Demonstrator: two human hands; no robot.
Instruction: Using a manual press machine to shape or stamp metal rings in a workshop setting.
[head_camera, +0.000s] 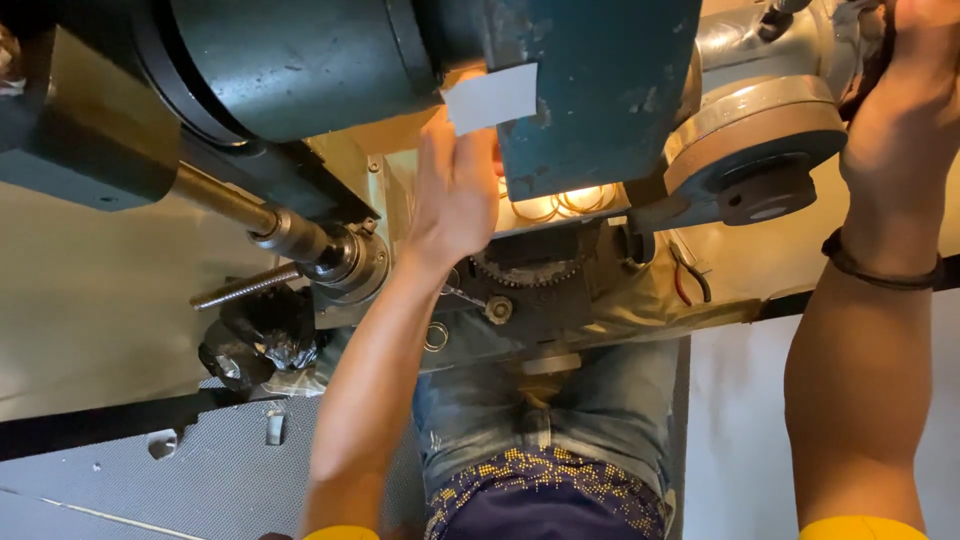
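My left hand (455, 195) reaches flat, fingers stretched, up under the teal machine head (600, 90). Its fingertips are hidden behind a white paper tag (490, 97). Right of the hand, thin metal rings (560, 203) lie in a lit gap, with a dark toothed gear (525, 270) just below them. My right hand (900, 110), a black band (880, 272) on its wrist, is raised at the top right. It is closed around a dark lever (868, 60) beside the grey round housing (755, 125); its fingers run out of the frame.
A steel shaft with a collar (310, 245) and a threaded rod (245, 287) stick out at the left. Below them sits a black wrapped knob (260, 340). A small washer (436, 337) lies near my forearm. Red and black wires (690, 280) hang right of the gear. A grey mat (150, 480) covers the floor.
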